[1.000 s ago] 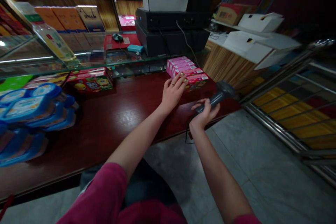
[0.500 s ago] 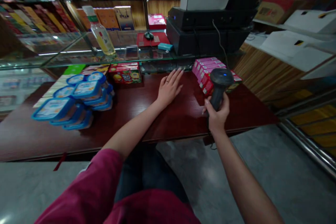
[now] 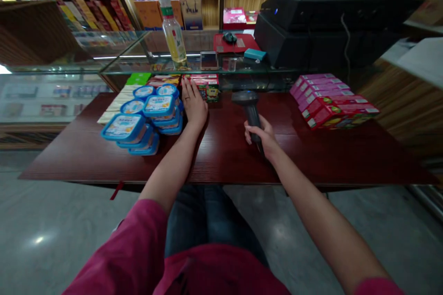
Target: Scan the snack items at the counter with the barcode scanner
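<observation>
My right hand point(image 3: 260, 136) is wrapped round the handle of a black barcode scanner point(image 3: 246, 102), held upright over the dark red wooden table point(image 3: 311, 156). My left hand point(image 3: 194, 103) is stretched out with fingers flat and apart, a ring on one finger. It lies just right of a pile of blue-lidded tubs point(image 3: 145, 115) and reaches toward a red and green box point(image 3: 206, 86) at the table's back edge. Whether the fingers touch the tubs I cannot tell.
Pink and red boxes point(image 3: 328, 101) are stacked at the right of the table. A glass counter point(image 3: 138, 62) behind carries a bottle point(image 3: 174, 37), a phone point(image 3: 208, 60), a mouse and a black printer point(image 3: 311, 23). Shelves of goods line the back.
My view has swung left. My left hand has moved from the pink boxes across the table to the blue tubs. My right hand has carried the scanner left to the table's middle.
</observation>
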A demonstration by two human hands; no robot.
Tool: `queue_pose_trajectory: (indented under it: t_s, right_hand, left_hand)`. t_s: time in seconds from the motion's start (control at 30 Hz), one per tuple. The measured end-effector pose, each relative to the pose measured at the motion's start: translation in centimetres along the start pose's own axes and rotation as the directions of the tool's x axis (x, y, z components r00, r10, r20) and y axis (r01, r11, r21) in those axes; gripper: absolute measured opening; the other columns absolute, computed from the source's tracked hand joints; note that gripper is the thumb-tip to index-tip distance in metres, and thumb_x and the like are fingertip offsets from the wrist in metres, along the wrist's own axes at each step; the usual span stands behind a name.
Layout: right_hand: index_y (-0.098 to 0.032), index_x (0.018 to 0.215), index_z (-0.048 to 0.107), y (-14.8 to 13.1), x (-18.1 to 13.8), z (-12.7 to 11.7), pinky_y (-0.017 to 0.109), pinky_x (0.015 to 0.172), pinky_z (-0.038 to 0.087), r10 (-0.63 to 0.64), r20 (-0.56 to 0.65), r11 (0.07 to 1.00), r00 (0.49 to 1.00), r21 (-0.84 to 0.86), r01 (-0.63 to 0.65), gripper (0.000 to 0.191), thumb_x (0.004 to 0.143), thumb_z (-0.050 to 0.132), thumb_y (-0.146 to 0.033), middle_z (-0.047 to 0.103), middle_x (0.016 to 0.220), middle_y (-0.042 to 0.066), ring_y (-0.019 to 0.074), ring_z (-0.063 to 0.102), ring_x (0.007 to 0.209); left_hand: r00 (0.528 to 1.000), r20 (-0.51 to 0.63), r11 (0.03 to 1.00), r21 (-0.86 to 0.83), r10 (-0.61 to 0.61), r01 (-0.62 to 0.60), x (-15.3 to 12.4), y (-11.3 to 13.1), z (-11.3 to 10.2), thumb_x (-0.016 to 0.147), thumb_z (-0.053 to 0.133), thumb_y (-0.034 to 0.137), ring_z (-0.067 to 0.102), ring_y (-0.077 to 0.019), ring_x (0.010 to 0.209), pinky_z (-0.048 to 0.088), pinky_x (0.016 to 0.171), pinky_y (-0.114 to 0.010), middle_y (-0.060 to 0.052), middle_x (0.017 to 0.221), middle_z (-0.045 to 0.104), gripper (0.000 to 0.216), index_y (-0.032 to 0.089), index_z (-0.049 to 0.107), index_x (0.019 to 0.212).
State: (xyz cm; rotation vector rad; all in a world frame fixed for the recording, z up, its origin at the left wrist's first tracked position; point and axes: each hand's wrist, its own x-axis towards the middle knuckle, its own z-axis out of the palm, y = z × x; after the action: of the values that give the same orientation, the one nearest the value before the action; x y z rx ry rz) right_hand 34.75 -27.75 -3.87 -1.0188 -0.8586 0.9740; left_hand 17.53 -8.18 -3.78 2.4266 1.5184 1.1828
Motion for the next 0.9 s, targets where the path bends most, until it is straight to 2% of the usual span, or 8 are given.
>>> queue_pose_trajectory:
  t_s: [0.17,0.27,0.37,0.47,0.63,0.9]
  right_hand:
    - [-0.026,0.092,0.060,0.2,-0.5,-0.3,0.024,0.036,0.041,-0.020,-0.075,1.000,0.997,0.007,0.020,0.034,0.072,0.087,-0.031,0.065,0.078,-0.007,0.0087,0.052,0.045]
    - [-0.026,0.089,0.059,0.0,-0.7,-0.4,0.024,0.036,0.042,-0.034,-0.129,0.999,0.991,0.018,0.036,0.033,0.071,0.086,-0.031,0.064,0.076,-0.007,0.0087,0.051,0.045]
    - [-0.027,0.091,0.058,-0.1,-0.8,-0.6,0.025,0.037,0.044,-0.031,-0.142,0.999,0.989,0.015,0.034,0.032,0.072,0.084,-0.032,0.063,0.077,-0.007,0.0089,0.050,0.046]
    - [-0.027,0.092,0.057,0.0,-1.0,-0.5,0.024,0.037,0.043,-0.038,-0.117,0.999,0.992,-0.009,0.037,0.032,0.074,0.084,-0.033,0.062,0.077,-0.006,0.0092,0.051,0.046]
    - [-0.027,0.095,0.059,0.0,-1.4,-0.3,0.024,0.034,0.039,-0.062,-0.106,0.997,0.992,-0.043,0.058,0.035,0.074,0.086,-0.033,0.065,0.080,-0.006,0.0087,0.051,0.045]
    - [-0.027,0.097,0.061,-0.1,-1.4,-0.3,0.022,0.032,0.033,-0.040,-0.121,0.999,0.992,-0.033,0.036,0.035,0.073,0.086,-0.031,0.065,0.080,-0.007,0.0073,0.050,0.043]
  left_hand:
    - [0.979,0.026,0.980,-0.017,0.200,-0.199,-0.3,0.4,-0.4,0.094,0.053,0.009,0.017,-0.0363,0.173,0.025,0.135,-0.068,-0.016,0.179,0.037,0.062,0.019,0.057,0.155]
    - [0.963,0.048,0.964,-0.038,0.265,-0.264,0.0,0.5,-0.5,0.096,0.054,0.012,0.032,-0.0347,0.167,0.034,0.132,-0.064,-0.014,0.174,0.045,0.058,0.023,0.058,0.153]
    - [0.968,0.054,0.969,-0.030,0.246,-0.245,0.4,0.4,-0.6,0.097,0.059,0.017,0.045,-0.0353,0.159,0.041,0.127,-0.057,-0.016,0.164,0.057,0.061,0.024,0.053,0.158]
    - [0.967,0.085,0.970,-0.008,0.241,-0.242,0.2,0.4,-1.0,0.101,0.059,0.024,0.053,-0.0377,0.150,0.042,0.123,-0.057,-0.017,0.152,0.065,0.052,0.026,0.060,0.153]
    - [0.955,0.145,0.966,-0.024,0.259,-0.259,-0.5,1.0,-1.8,0.104,0.056,0.028,0.058,-0.0361,0.143,0.038,0.122,-0.055,-0.017,0.149,0.066,0.050,0.028,0.062,0.153]
    - [0.958,0.172,0.973,-0.071,0.230,-0.221,-0.7,1.2,-2.1,0.102,0.057,0.024,0.054,-0.0366,0.146,0.033,0.124,-0.057,-0.016,0.154,0.063,0.055,0.030,0.060,0.156]
